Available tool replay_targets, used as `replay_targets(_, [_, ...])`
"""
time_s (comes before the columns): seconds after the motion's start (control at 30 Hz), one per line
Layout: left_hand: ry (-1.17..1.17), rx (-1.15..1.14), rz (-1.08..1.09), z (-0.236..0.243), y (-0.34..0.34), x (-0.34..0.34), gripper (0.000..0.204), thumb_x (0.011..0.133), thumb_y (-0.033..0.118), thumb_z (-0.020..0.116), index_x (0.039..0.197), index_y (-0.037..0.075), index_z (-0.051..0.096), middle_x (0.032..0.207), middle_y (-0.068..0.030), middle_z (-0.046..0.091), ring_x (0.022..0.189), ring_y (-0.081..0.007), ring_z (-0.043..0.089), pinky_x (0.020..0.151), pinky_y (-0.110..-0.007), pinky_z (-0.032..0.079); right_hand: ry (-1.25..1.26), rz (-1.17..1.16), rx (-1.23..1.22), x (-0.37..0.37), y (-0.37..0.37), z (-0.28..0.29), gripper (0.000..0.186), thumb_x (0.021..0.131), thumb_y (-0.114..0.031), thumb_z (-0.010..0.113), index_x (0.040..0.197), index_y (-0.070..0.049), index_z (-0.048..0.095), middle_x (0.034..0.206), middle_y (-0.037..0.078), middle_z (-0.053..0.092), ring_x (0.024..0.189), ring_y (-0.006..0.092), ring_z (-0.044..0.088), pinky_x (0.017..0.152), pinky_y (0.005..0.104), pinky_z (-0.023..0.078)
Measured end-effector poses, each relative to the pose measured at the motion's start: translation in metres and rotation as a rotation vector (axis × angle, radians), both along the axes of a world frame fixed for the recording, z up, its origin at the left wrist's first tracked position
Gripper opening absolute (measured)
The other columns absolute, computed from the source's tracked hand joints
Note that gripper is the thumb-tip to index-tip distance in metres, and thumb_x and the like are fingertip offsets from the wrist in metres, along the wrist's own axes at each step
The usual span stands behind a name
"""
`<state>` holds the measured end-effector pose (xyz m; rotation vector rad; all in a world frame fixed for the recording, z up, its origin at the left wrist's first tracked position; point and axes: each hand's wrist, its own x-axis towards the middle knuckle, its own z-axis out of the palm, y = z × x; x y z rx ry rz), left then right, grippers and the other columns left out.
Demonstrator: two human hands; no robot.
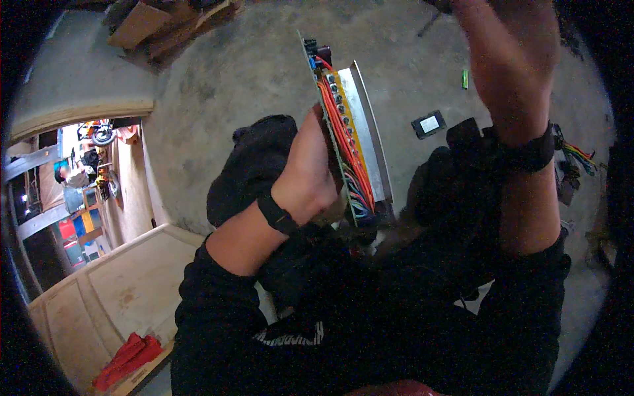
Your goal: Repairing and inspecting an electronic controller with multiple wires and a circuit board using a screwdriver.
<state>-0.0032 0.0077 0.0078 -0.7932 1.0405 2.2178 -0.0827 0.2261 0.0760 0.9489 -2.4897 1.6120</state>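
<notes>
My left hand [307, 168] is closed around the edge of a long circuit board [340, 135], held up on its side above my lap. Orange wires [343, 142] run along the board beside a yellow strip and a silver metal plate [362, 125]. Multicoloured wires bunch at its lower end, and dark components sit at its top. My right hand [512, 46] is raised at the upper right, away from the board. Blur and the top edge of the picture hide its fingers. Beside it, a thin dark object [432, 16] shows near the top edge.
On the concrete floor lie a black box with a white label [429, 124], a small green piece [465, 79] and coloured wires [581, 157]. Cardboard [142, 26] is piled at the far left. A red cloth [129, 360] rests on a pale wooden panel [125, 284] near a doorway.
</notes>
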Motion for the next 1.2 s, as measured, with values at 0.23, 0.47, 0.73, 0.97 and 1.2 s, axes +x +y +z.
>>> replay_targets(0.23, [-0.031,0.042,0.006,-0.010,0.001,-0.001,0.032,0.098,0.037,0.040,0.096,0.013,0.061,0.086,-0.0028,0.065,0.078,-0.0183,0.063,0.074,-0.036,0.051,0.017,-0.003,-0.335,0.005,-0.003,-0.017,0.069,0.085,0.000,0.064,0.142,-0.003,0.026,0.132,0.015,0.043,0.120,0.0257,0.049,0.099,0.0450,0.045])
replay_targets(0.47, [0.002,-0.030,-0.035,-0.010,0.007,0.002,0.039,0.097,0.045,0.044,0.103,0.012,0.063,0.087,-0.0034,0.068,0.075,-0.0190,0.066,0.069,-0.037,0.055,0.256,0.026,-0.601,0.014,-0.039,-0.019,0.065,0.084,0.003,0.063,0.139,-0.003,0.029,0.131,0.015,0.044,0.116,0.0238,0.052,0.091,0.0410,0.052])
replay_targets(0.73, [0.007,0.070,-0.078,-0.008,0.010,0.030,0.040,0.096,0.045,0.046,0.109,0.011,0.063,0.097,-0.0042,0.069,0.084,-0.0220,0.068,0.074,-0.039,0.057,0.458,0.124,-0.783,0.034,-0.056,-0.014,0.062,0.084,0.007,0.063,0.136,-0.002,0.032,0.130,0.015,0.044,0.112,0.0213,0.054,0.083,0.0353,0.060])
replay_targets(0.97, [0.009,0.058,-0.074,-0.003,0.011,0.036,0.041,0.097,0.046,0.043,0.108,0.012,0.063,0.092,-0.0045,0.069,0.079,-0.0223,0.068,0.071,-0.040,0.057,0.382,0.037,-0.698,0.051,-0.055,-0.005,0.061,0.084,0.005,0.064,0.136,-0.003,0.033,0.130,0.016,0.045,0.111,0.0223,0.055,0.084,0.0364,0.060])
replay_targets(1.2, [-0.003,0.024,-0.045,0.004,0.012,0.041,0.041,0.097,0.047,0.043,0.105,0.012,0.063,0.087,-0.0038,0.068,0.078,-0.0211,0.068,0.070,-0.040,0.057,0.264,0.021,-0.669,0.060,-0.056,0.004,0.061,0.084,0.005,0.064,0.136,-0.005,0.034,0.131,0.016,0.046,0.114,0.0232,0.055,0.085,0.0371,0.060])
